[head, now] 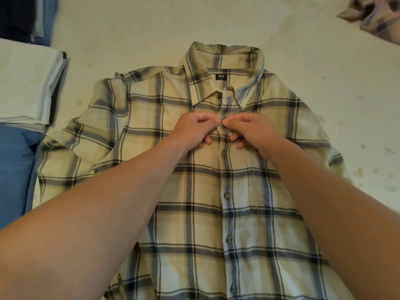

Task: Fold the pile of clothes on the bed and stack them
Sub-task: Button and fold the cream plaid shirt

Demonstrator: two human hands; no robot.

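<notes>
Cream bed sheet (324, 61), spanning the view. Cream flannel shirt with navy plaid (205, 180), laid flat at centre, front up, collar at 12 o'clock. Folded pale garment stack (26, 83) at 9 o'clock. Crumpled plaid garment (376, 16) at 1 o'clock. Left hand (192, 128) and right hand (249, 131), each pinching the shirt placket below the collar.
</notes>
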